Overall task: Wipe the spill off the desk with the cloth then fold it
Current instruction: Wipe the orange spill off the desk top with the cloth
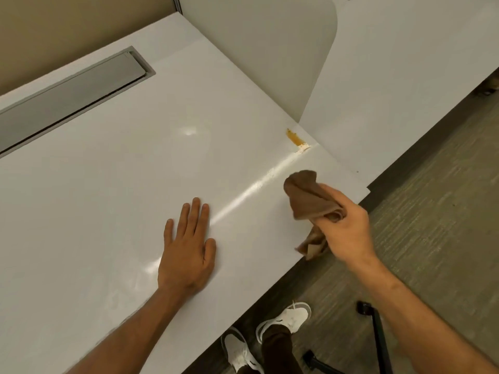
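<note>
Cloth in hand, the spill not yet wiped.

From the head camera: the right hand (pixel 348 230) is closed around a bunched brown cloth (pixel 310 198), held just above the desk (pixel 108 184) near its right edge. The left hand (pixel 189 244) lies flat and open on the desk. The orange-brown spill (pixel 294 137) sits farther away, beside the joint with the next desk. I judge the next move is to reach forward and press the cloth on it; nothing blocks the way. Folding comes later.
</note>
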`<state>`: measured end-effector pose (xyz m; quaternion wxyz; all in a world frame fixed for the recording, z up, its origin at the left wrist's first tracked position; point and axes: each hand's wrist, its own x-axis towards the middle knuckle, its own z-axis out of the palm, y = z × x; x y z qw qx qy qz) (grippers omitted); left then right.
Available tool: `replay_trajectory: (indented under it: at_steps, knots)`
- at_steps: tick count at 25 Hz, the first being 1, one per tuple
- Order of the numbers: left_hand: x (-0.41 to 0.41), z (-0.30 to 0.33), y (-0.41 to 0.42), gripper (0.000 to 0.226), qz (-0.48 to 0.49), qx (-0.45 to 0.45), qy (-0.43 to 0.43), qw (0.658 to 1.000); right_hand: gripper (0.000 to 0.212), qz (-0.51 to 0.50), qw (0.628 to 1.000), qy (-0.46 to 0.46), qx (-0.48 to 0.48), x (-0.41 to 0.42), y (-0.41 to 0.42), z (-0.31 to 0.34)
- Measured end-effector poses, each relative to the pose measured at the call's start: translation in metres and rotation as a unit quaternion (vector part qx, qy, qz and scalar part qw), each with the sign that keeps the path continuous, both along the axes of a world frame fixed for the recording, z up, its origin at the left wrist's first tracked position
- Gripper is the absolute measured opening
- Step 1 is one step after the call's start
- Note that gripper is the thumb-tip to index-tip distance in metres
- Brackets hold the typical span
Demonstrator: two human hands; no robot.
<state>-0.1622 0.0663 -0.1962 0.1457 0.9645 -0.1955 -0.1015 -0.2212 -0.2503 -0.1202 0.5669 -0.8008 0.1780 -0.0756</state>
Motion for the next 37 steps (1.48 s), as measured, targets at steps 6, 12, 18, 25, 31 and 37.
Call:
replay_trajectory:
  at_steps: [6, 12, 18, 25, 31, 37]
  knots:
    - [0.0, -0.001, 0.0, 0.071, 0.003, -0.002, -0.001, 1.0, 0.047, -0.095, 0.984, 0.028, -0.151, 0.098, -0.028, -0.032]
    - [0.0, 0.001, -0.001, 0.071, 0.002, 0.001, 0.003, 1.0, 0.062, -0.082, 0.951, 0.061, -0.291, 0.13, -0.026, -0.058]
    - [0.0, 0.002, -0.002, 0.071, 0.003, 0.0, 0.004, 1.0, 0.071, 0.023, 0.963, 0.036, -0.265, 0.131, -0.033, -0.058]
    - [0.0, 0.005, -0.002, 0.072, 0.003, 0.006, 0.006, 1.0, 0.059, 0.172, 0.968, -0.003, -0.185, 0.067, 0.04, -0.057]
    - [0.001, 0.005, -0.002, 0.072, 0.002, 0.005, 0.004, 1.0, 0.057, 0.241, 0.96, -0.008, -0.146, -0.013, 0.07, -0.053]
    - [0.0, 0.006, -0.003, 0.071, 0.005, 0.004, 0.008, 1.0, 0.038, -0.033, 0.979, 0.01, 0.202, 0.018, 0.009, 0.004]
